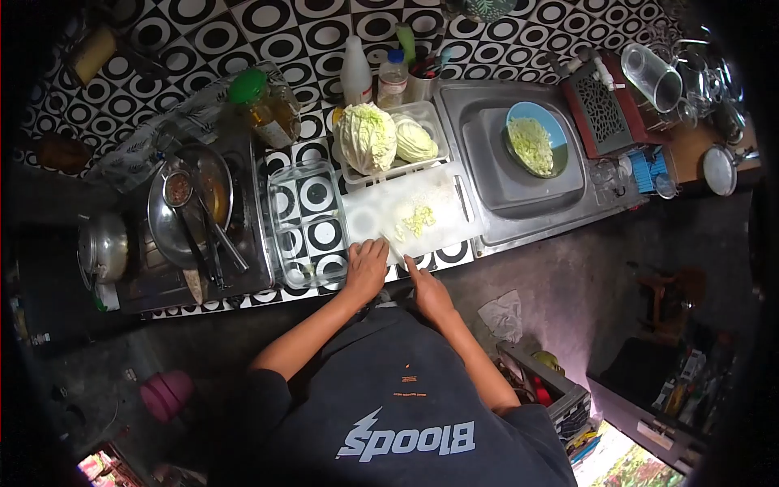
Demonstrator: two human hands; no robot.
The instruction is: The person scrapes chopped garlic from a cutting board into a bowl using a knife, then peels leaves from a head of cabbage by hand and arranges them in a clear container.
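A white cutting board [369, 213] lies on the tiled counter with chopped cabbage pieces [418, 221] on it. My left hand [368, 265] rests at the board's front edge, fingers curled together; anything under them is hidden. Just right of it, my right hand [429, 290] is closed around a knife [395, 247], its handle mostly covered and its pale blade pointing towards the board. Behind the board, a white tray [438, 130] holds a large cabbage [367, 140] and a smaller cabbage piece [415, 140]. Shredded cabbage fills part of a blue bowl [548, 117] in the sink.
An empty glass dish [276, 223] stands left of the board. Farther left, a metal pan [166, 231] with ladles sits on the stove beside a pot [105, 247]. Bottles [393, 79] line the back wall. The metal sink [495, 203] borders the board's right side.
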